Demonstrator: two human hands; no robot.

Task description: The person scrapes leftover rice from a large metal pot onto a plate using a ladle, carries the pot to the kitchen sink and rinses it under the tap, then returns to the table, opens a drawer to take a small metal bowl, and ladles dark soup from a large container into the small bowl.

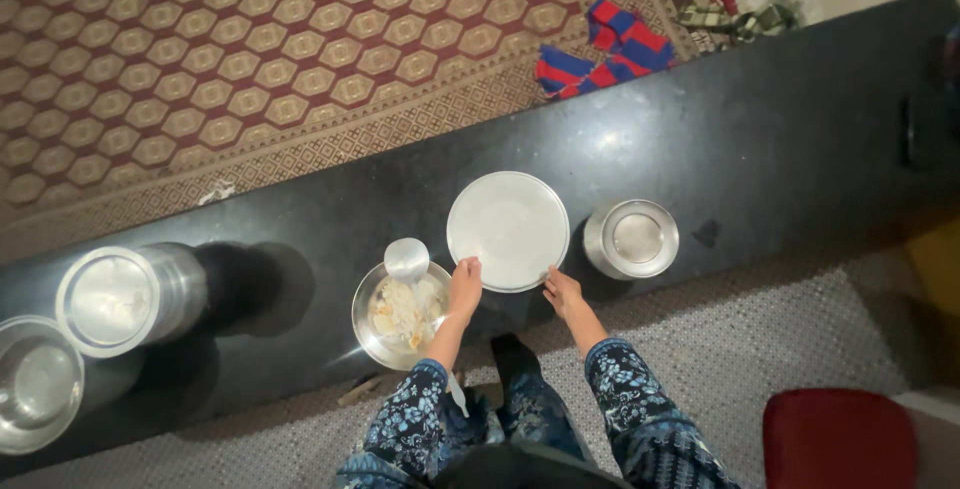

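Observation:
A round steel plate lies flat on the black stone counter. My left hand grips the plate's near-left rim, and my right hand holds its near-right rim. Just left of the plate sits a steel bowl with pale food pieces in it, and a small steel cup rests at the bowl's far edge. My sleeves are dark blue with a floral print.
A lidded steel container stands right of the plate. Two large steel pots stand at the counter's left end. Beyond the counter lie a patterned carpet and a red-and-blue cloth. A red cushion sits lower right.

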